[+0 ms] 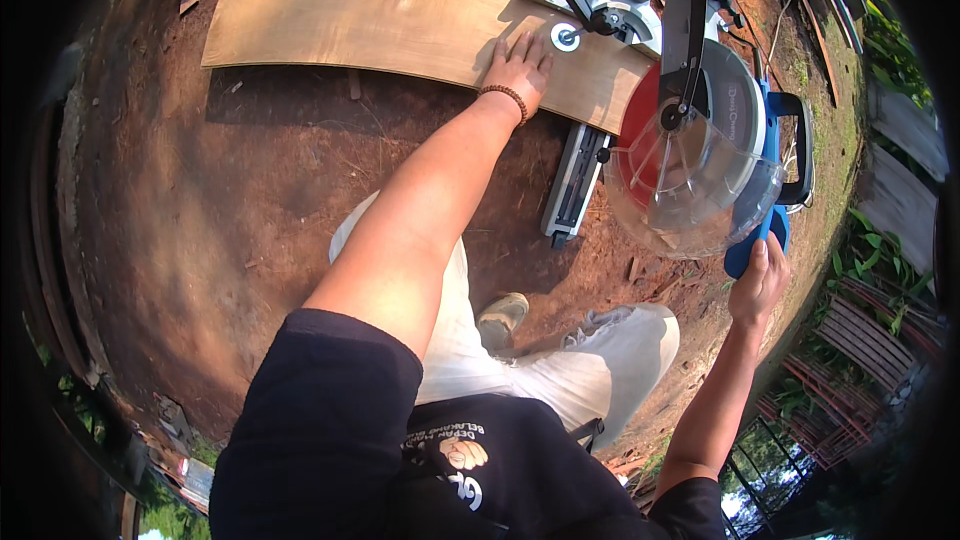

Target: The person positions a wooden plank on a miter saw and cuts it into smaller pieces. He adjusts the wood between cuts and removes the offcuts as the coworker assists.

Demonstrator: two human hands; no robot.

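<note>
A long, light-brown wooden board (350, 22) lies across the bed of a miter saw (735, 105) and reaches far out to the left. My left hand (518, 72) rests flat on its top, fingers stretched out, just beside the round white pad of a hold-down clamp (566, 37). At the right, my right hand (760, 280) is wrapped round the blue handle (742, 258) of the saw. A clear guard (690, 185) and a red disc sit by the board's right end; where the blade's edge meets the wood is hidden.
A grey rail arm (575, 180) of the saw sticks out toward me over reddish dirt ground. My shoe (502, 316) and bent knees are close below. Slatted wood pieces (865, 340) and grey sheets (905, 205) lie at the right among green plants.
</note>
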